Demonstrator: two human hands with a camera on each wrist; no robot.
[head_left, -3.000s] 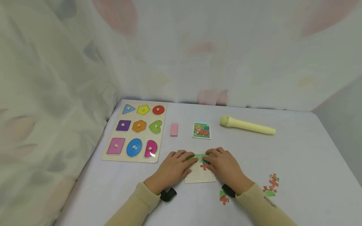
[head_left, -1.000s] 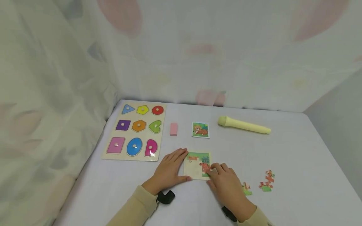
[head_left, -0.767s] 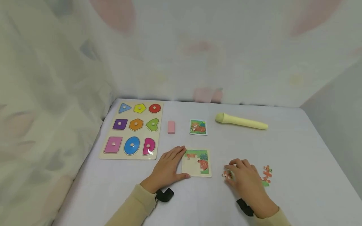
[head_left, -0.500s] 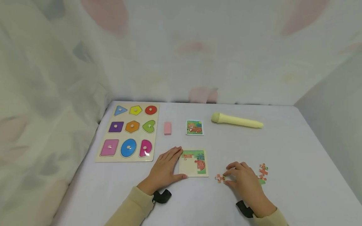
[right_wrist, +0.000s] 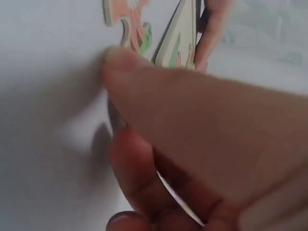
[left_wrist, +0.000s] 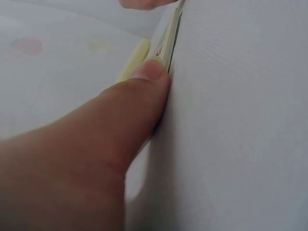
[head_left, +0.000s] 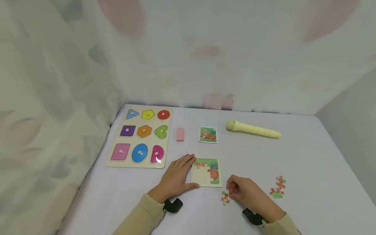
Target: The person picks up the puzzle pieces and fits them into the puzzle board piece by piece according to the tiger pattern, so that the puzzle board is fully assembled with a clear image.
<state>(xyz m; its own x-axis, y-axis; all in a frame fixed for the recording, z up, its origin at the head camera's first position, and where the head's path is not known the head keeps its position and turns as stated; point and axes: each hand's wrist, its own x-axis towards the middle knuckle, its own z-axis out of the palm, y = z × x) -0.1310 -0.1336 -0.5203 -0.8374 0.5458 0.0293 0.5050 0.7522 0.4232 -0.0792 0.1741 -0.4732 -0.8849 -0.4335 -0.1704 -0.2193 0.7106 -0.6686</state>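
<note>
A small tiger jigsaw board (head_left: 200,176) lies in the middle of the table, with pieces along its top and right side and bare wood at lower left. My left hand (head_left: 174,179) rests at its left side, fingers straight, fingertips by the top left corner. In the left wrist view the thumb (left_wrist: 151,72) touches the board's edge. Right of the board, my right hand (head_left: 248,193) has curled fingers and pinches the end of an orange-and-green jigsaw piece (head_left: 225,198). In the right wrist view the thumb hides part of that jigsaw piece (right_wrist: 131,19).
Several loose jigsaw pieces (head_left: 276,192) lie farther right. A tiger picture card (head_left: 208,135), a pink block (head_left: 180,134) and a pale yellow stick (head_left: 255,129) lie behind the board. At the left is a shape puzzle board (head_left: 135,138) with knobbed pieces.
My right hand has left the board and gone right to the loose jigsaw piece, which has since turned and come nearer to me. My left hand stays at the board's left side.
</note>
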